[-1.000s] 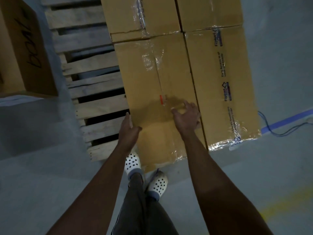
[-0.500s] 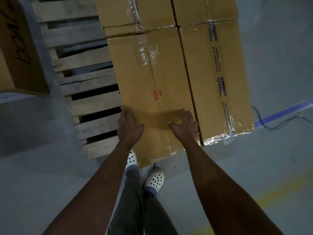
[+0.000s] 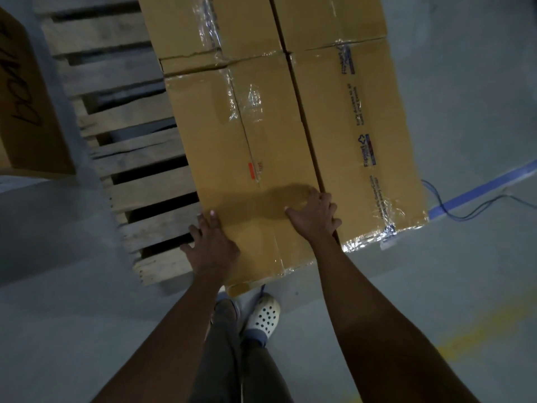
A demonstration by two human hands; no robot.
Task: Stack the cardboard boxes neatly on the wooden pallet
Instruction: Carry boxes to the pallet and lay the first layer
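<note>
A long taped cardboard box (image 3: 247, 146) lies on the wooden pallet (image 3: 139, 141), its near end overhanging the pallet's front edge. My left hand (image 3: 212, 245) rests flat on the box's near left edge, fingers spread. My right hand (image 3: 315, 216) presses flat on its top near the right edge, by the seam with a second long box (image 3: 357, 135) with blue print lying alongside. Two more boxes (image 3: 209, 27) sit behind them on the pallet.
Bare pallet slats show on the left. Another cardboard box (image 3: 26, 112) with black handwriting stands at the far left. A blue tape line and a dark cable (image 3: 476, 205) cross the grey floor at right. My feet in white clogs (image 3: 263, 315) stand at the box's near end.
Both hands slid toward the box's near end; the left hand moved from the side edge onto the top corner with fingers spread. The view shifted slightly closer.
</note>
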